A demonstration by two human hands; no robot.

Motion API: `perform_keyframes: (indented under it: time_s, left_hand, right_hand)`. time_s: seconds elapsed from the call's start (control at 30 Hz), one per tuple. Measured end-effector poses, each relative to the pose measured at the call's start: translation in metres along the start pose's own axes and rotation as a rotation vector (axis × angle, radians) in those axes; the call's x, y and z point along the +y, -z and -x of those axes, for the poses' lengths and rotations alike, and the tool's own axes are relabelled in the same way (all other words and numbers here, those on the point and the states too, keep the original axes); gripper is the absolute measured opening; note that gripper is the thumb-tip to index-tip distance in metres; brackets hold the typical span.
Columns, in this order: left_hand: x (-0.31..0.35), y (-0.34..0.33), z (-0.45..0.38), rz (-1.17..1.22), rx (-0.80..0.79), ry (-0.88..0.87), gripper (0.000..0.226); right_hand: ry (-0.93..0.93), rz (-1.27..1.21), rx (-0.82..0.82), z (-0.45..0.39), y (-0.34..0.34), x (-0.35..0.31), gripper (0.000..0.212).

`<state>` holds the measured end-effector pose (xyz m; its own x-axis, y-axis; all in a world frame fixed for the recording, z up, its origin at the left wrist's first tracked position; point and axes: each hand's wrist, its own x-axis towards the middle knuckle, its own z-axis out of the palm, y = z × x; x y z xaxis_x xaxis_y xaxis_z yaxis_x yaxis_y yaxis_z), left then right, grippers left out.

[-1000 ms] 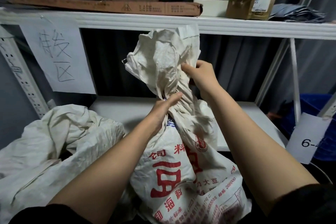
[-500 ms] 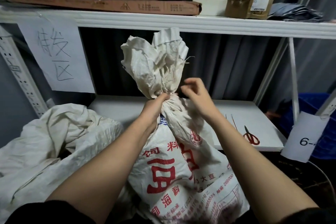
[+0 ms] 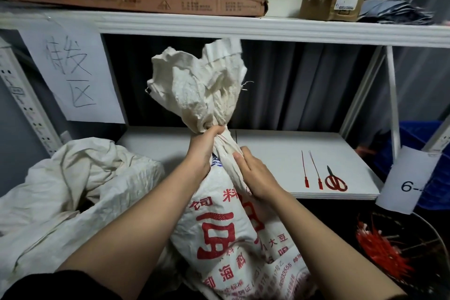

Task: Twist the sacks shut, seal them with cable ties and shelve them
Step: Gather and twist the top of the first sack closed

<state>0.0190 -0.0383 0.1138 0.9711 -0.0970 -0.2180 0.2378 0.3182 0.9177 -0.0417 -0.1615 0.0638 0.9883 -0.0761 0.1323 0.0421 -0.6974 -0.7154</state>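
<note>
A white woven sack (image 3: pixel 226 238) with red characters stands upright in front of the shelf. Its neck is twisted, and the loose top (image 3: pixel 197 85) fans out above. My left hand (image 3: pixel 204 146) grips the twisted neck. My right hand (image 3: pixel 255 175) lies against the sack just below the neck, fingers fairly straight. Two red cable ties (image 3: pixel 313 170) lie on the white lower shelf (image 3: pixel 280 153) to the right, beside red-handled scissors (image 3: pixel 336 180). A second, slack white sack (image 3: pixel 73 190) sits open at the left.
A bin of red cable ties (image 3: pixel 387 251) stands at the lower right, with a blue crate (image 3: pixel 418 148) behind a paper label. The upper shelf (image 3: pixel 243 27) carries a long flat carton, a white box and a brown box. A handwritten paper sign hangs at left.
My right hand let go of the sack's top and dropped to the sack below the neck. My left hand closed round the neck. The sack top now stands free, and the shelf items came into view.
</note>
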Motion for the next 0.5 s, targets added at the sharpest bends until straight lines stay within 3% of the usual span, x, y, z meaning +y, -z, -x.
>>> perform_keyframes:
  time_s: [0.2, 0.27, 0.33, 0.43, 0.5]
  left_hand:
    - [0.002, 0.011, -0.005, -0.196, -0.088, -0.101, 0.012]
    - [0.001, 0.007, 0.001, -0.27, -0.23, -0.148, 0.009]
    - [0.002, 0.002, 0.007, -0.396, -0.33, -0.204, 0.011]
    - [0.006, -0.001, 0.015, -0.648, -0.309, -0.229, 0.01]
    - [0.004, -0.005, 0.018, -0.695, -0.319, -0.24, 0.011]
  right_hand:
    - [0.029, -0.506, -0.047, -0.017, 0.044, -0.029, 0.033]
    - [0.083, -0.474, -0.141, -0.026, 0.055, -0.045, 0.022]
    - [0.079, -0.483, -0.178, -0.032, 0.059, -0.055, 0.033]
    - [0.059, -0.558, -0.121, -0.04, 0.054, -0.057, 0.03]
    - [0.031, -0.671, -0.026, -0.044, 0.049, -0.057, 0.032]
